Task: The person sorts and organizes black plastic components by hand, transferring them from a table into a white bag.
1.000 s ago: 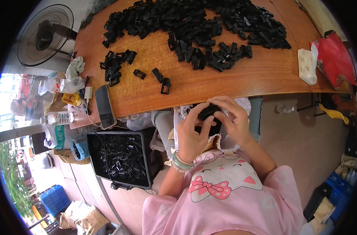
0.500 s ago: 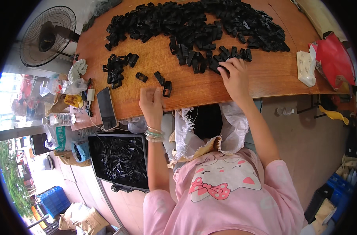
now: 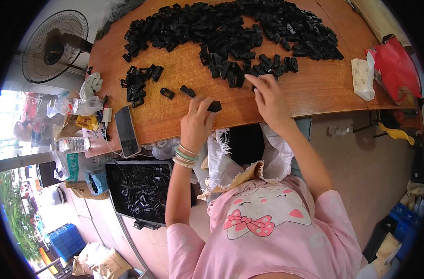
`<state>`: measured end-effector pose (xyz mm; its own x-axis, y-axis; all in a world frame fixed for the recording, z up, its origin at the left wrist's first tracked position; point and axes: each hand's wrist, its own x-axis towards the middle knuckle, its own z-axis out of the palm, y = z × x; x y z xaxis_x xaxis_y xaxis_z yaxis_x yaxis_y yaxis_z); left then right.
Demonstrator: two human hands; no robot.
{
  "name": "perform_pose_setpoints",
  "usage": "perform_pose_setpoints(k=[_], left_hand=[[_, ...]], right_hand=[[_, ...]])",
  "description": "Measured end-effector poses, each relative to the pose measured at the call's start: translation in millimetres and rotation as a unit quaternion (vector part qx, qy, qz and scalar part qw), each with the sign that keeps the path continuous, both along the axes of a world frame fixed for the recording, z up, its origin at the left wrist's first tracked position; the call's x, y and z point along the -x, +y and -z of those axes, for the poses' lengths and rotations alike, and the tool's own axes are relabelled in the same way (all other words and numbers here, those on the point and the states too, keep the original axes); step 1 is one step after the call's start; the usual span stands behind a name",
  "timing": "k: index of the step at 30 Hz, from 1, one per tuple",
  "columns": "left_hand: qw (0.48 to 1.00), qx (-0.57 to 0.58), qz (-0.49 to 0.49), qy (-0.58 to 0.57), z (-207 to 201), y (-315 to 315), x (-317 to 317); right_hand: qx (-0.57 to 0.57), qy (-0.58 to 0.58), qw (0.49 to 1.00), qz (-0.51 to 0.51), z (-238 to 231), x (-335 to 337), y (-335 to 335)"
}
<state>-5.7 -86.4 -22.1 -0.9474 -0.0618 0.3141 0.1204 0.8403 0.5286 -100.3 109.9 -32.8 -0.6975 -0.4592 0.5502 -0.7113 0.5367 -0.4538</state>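
My left hand is over the table near its front edge, fingers closed on a small black plastic part that sticks out to the right. My right hand is at the near side of the large heap of black plastic parts. Its thumb and forefinger pinch another small black part, mostly hidden by the fingers. Two loose black parts, one farther left and one just beyond my left hand, lie on the wood. A smaller pile of black parts sits at the left.
On the wooden table, a phone lies at the left edge and a tissue pack beside a red bag at the right. Below stands a black tray of small parts. A white sack hangs open before my lap.
My left hand has moved right and up to the part that stood beside it and closed on it. My right hand has drawn slightly left and nearer, away from the heap.
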Motion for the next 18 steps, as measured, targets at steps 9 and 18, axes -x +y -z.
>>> perform_pose_setpoints(k=[9,18], left_hand=[[0.923,-0.363,0.009,-0.125,-25,50,-15],[0.919,-0.380,0.023,-0.102,-42,58,-23]], right_hand=[[0.358,-0.444,0.811,-0.131,-29,-45,15],[0.283,-0.374,0.872,-0.138,-29,-54,15]])
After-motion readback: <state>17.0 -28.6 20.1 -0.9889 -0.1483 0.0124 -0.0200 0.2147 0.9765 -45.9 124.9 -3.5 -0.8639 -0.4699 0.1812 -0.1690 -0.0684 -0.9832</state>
